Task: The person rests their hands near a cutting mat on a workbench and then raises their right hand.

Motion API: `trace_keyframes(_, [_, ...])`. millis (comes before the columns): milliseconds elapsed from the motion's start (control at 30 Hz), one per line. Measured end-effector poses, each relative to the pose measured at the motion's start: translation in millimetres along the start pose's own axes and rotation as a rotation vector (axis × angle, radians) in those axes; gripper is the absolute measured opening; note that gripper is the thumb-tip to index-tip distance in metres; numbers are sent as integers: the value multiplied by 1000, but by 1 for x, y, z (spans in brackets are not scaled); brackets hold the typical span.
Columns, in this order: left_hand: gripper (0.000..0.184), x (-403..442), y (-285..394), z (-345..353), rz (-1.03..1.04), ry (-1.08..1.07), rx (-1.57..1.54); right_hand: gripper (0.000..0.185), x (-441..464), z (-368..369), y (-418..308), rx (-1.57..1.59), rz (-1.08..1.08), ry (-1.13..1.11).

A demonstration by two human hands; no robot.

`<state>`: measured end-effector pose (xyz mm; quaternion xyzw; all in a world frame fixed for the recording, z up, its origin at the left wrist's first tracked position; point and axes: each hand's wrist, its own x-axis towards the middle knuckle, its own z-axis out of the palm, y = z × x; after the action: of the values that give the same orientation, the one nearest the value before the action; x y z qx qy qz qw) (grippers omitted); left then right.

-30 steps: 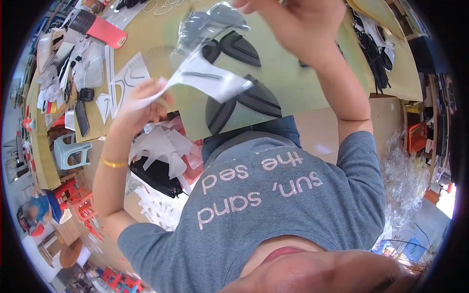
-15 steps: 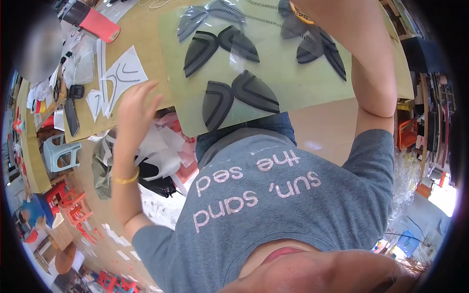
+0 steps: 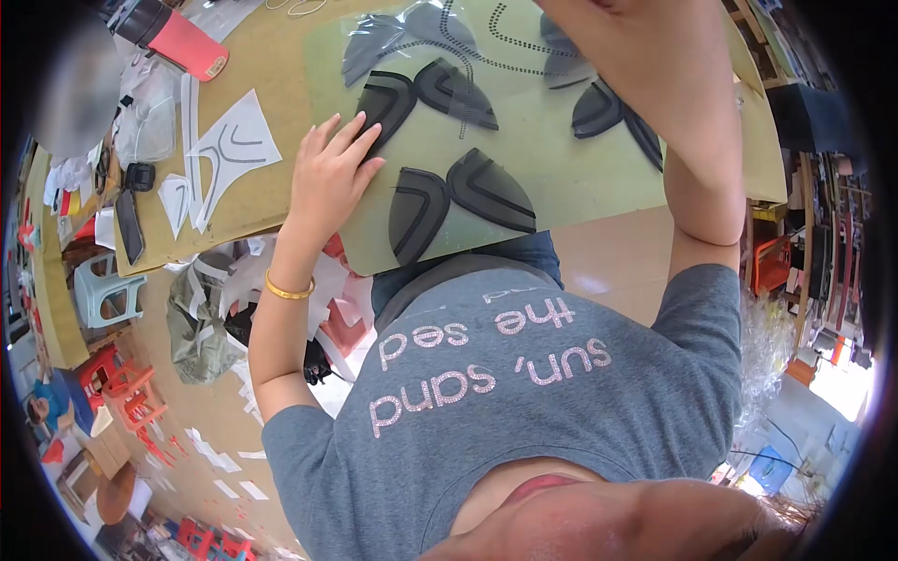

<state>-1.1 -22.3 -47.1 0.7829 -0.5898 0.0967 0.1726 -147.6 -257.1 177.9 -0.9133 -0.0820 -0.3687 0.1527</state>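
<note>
My left hand (image 3: 327, 178), a yellow bracelet on its wrist, is open with the fingers loosely spread. Its fingertips overlap the edge of a dark sheer petal-shaped piece (image 3: 398, 98) with a black band. Whether they press on it I cannot tell. My right forearm (image 3: 673, 103) reaches up past the top edge, and the hand there is out of view. A clear plastic sheet (image 3: 486, 47) with dotted black lines overlies the far pieces. Nearer my body lie a paired left piece (image 3: 418, 215) and right piece (image 3: 491, 192). More pieces (image 3: 597, 110) lie beside my right forearm.
A pale green mat (image 3: 561, 178) covers part of the yellowish table (image 3: 267, 201). On the left are white paper patterns (image 3: 238, 140), a pink bottle (image 3: 187, 42) and plastic bags (image 3: 145, 122). Stools (image 3: 108, 290), scraps and another person (image 3: 47, 407) are beyond the table's left side.
My left hand has moved right and away from my body, onto the mat by a dark piece. The dotted clear sheet has shifted. An orange-yellow curved thing by my right arm is no longer visible.
</note>
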Motion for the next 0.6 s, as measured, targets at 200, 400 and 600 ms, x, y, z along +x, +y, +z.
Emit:
trace_keyframes(200, [45,37,43,-31,-352,131,-1233,5,3,-14,-31,20,83,34])
trace_keyframes(400, [28,65,65,-29,-532,198,-1444,10,-21,-5,-10,152,59,162])
trace_keyframes(600, [7,65,68,-32,-227,404,-851,22,-43,-20,-11,-57,82,104])
